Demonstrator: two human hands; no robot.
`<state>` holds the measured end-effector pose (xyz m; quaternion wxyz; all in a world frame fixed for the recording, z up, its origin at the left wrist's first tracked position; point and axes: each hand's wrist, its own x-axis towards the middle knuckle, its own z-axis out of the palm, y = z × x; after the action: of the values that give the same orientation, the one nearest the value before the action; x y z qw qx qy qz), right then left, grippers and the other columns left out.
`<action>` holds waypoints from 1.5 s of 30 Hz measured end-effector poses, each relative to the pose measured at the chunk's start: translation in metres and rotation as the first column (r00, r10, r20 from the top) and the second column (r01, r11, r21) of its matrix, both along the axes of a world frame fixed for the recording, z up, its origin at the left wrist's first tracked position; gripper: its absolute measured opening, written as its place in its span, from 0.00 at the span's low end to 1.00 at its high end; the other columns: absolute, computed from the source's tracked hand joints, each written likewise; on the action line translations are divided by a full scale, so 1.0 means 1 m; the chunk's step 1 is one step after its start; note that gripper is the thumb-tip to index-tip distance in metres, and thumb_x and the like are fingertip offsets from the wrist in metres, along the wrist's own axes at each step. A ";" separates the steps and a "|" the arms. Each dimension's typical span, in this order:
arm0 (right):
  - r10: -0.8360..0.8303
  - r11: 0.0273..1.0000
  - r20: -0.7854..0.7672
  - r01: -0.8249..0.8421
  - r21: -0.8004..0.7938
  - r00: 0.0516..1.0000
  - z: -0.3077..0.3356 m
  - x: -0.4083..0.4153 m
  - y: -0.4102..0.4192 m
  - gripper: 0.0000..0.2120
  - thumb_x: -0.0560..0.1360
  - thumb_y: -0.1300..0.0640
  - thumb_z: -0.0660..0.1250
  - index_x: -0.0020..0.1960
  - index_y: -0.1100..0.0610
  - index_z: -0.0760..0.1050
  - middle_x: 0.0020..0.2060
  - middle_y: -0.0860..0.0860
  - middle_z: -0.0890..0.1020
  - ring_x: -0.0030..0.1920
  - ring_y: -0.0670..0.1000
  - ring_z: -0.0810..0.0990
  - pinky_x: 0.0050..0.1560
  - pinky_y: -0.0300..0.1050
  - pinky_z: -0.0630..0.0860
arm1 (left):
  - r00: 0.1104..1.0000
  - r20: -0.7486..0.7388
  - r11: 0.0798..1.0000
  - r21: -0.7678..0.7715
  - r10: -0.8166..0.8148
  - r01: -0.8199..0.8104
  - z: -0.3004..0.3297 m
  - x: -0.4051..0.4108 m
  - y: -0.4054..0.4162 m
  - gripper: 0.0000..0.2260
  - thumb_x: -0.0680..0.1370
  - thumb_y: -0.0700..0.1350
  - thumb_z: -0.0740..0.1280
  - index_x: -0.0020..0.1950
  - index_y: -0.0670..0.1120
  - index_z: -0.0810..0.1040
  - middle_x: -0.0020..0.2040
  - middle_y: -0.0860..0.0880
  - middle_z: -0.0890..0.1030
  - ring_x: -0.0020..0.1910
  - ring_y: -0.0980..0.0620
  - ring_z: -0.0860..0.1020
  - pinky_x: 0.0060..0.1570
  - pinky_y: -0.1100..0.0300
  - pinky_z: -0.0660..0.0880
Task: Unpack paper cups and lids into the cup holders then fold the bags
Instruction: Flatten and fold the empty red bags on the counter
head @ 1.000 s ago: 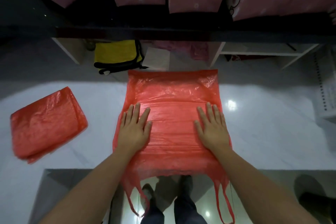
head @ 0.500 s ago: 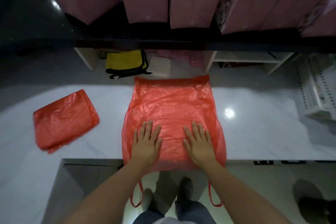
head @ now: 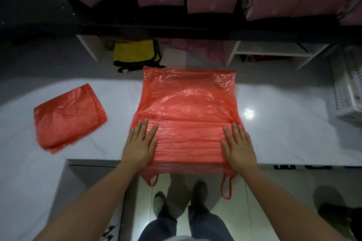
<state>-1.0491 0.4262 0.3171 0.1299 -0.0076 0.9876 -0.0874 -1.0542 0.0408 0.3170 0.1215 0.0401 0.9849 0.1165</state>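
From the head camera, a red plastic carrier bag [head: 188, 115] lies spread flat on the white marble counter [head: 284, 133], its far edge towards the shelving and its two handle loops [head: 226, 188] hanging over the near counter edge. The left hand [head: 140, 145] lies palm down, fingers straight and together, on the bag's left near corner; the right hand [head: 238, 146] lies the same way on the right near corner (neither grips anything, both simply lie flat on the plastic). The hands are well apart, with a band of creased film between them. A second red bag [head: 68, 115], already folded into a thick packet, lies on the counter well to the left. Behind the counter a yellow cloth with black trim [head: 136, 54] sits in a low shelf, and a white basket [head: 346, 86] stands at the right edge.
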 end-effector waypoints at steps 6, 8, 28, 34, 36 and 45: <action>0.065 0.991 -0.150 -0.082 -0.105 0.987 0.036 -0.027 -0.040 0.30 0.83 0.39 0.41 0.83 0.49 0.48 0.82 0.49 0.47 0.81 0.47 0.38 0.80 0.49 0.38 | 0.990 -0.140 1.000 -0.001 -0.005 0.005 0.030 -0.039 0.030 0.27 0.84 0.61 0.41 0.83 0.55 0.48 0.83 0.48 0.43 0.81 0.50 0.36 0.79 0.47 0.37; 0.137 0.978 -0.205 -0.165 -0.130 0.969 0.048 -0.059 -0.071 0.29 0.84 0.40 0.41 0.82 0.49 0.51 0.82 0.50 0.48 0.81 0.48 0.39 0.80 0.50 0.40 | 0.983 -0.175 0.998 0.016 -0.056 0.059 0.041 -0.074 0.055 0.26 0.85 0.60 0.43 0.83 0.55 0.51 0.84 0.48 0.45 0.81 0.50 0.37 0.79 0.44 0.40; -0.363 0.932 -0.183 0.360 -0.049 0.914 -0.017 -0.202 -0.079 0.32 0.81 0.35 0.46 0.82 0.46 0.54 0.82 0.54 0.54 0.81 0.56 0.46 0.80 0.56 0.41 | 0.937 -0.182 0.954 0.023 0.296 -0.297 -0.019 -0.199 0.078 0.30 0.81 0.66 0.44 0.82 0.57 0.56 0.83 0.47 0.52 0.82 0.46 0.42 0.79 0.45 0.40; -0.323 0.946 -0.169 0.320 -0.045 0.931 -0.017 -0.200 -0.069 0.34 0.80 0.34 0.41 0.82 0.46 0.50 0.82 0.54 0.51 0.82 0.55 0.43 0.80 0.56 0.39 | 0.948 -0.159 0.960 -0.007 0.276 -0.281 -0.017 -0.198 0.079 0.35 0.78 0.72 0.43 0.82 0.57 0.54 0.83 0.46 0.49 0.81 0.46 0.39 0.79 0.44 0.39; -0.303 0.953 -0.172 0.301 -0.043 0.937 -0.017 -0.199 -0.067 0.33 0.80 0.35 0.41 0.82 0.46 0.49 0.82 0.54 0.51 0.82 0.55 0.43 0.80 0.56 0.39 | 0.953 -0.143 0.961 -0.022 0.268 -0.274 -0.015 -0.197 0.080 0.37 0.77 0.74 0.42 0.82 0.57 0.52 0.83 0.44 0.47 0.81 0.45 0.38 0.78 0.43 0.37; -0.269 0.963 -0.204 0.268 -0.033 0.941 -0.014 -0.197 -0.067 0.31 0.82 0.38 0.43 0.82 0.48 0.52 0.82 0.54 0.52 0.82 0.55 0.44 0.80 0.57 0.40 | 0.937 -0.186 0.946 0.078 -0.297 0.316 0.000 -0.237 0.154 0.25 0.84 0.58 0.51 0.82 0.60 0.53 0.83 0.52 0.49 0.82 0.50 0.45 0.78 0.40 0.48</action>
<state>-1.2465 0.3596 0.3033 0.0135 0.1176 0.9874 -0.1053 -1.2910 0.1949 0.3168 0.0506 0.2095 0.9657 0.1448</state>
